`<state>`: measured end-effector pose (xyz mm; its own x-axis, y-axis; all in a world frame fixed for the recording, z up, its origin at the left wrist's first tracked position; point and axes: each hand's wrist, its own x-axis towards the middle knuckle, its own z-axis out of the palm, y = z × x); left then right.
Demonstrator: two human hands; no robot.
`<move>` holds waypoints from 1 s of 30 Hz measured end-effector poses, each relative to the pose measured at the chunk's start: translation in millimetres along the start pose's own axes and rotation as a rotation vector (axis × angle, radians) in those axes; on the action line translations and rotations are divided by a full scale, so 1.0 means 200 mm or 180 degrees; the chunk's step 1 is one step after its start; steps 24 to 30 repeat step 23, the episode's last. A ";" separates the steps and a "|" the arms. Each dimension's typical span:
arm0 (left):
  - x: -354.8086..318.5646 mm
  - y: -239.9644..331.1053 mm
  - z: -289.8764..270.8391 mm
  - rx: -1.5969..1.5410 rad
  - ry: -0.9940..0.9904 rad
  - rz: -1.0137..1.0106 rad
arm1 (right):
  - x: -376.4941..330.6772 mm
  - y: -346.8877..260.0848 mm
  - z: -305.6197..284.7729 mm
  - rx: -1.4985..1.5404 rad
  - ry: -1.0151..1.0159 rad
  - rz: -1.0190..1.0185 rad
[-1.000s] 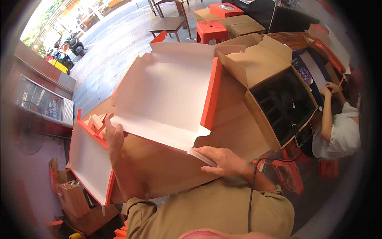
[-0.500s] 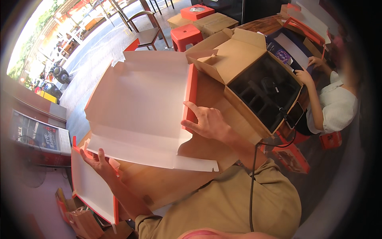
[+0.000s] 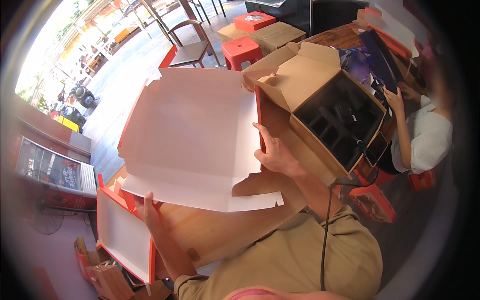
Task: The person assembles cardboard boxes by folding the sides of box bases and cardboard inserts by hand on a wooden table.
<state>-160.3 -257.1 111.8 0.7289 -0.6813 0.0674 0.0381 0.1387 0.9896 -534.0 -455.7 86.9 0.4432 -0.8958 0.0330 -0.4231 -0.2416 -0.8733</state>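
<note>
A large unfolded cardboard box, white inside and red outside, spreads across the wooden table before me. My left hand pinches its near edge towards the left corner, thumb and fingertips at the rim. On the right, my right hand grips the red-edged side flap, with index finger and thumb hooked over it and the other fingers partly hidden. That flap stands roughly upright. At the near right, a notched white strip sticks out from the box over the table. Left of my left forearm lies a second red-and-white box part.
An open brown carton with a black compartmented insert stands right of the box. A black cable runs down beside me from a phone. Another person handles a dark purple box. Red stool beyond.
My left hand has closed from spread fingers onto the near edge. The right-hand flap shows less red, turned more upright. The other person's purple box piece has been raised. The view shifted slightly.
</note>
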 end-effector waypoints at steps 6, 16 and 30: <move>-0.09 0.04 0.11 -0.0025 -0.0434 -0.0565 | 0.00 0.08 0.05 0.0806 -0.0121 -0.0122; 0.08 -0.01 -0.14 -0.1350 -0.0051 -0.0354 | 0.02 0.20 0.19 0.2495 -0.0572 -0.0288; 0.05 0.15 0.01 -0.0919 0.0172 -0.0066 | -0.01 0.22 0.29 0.2580 -0.0724 -0.0043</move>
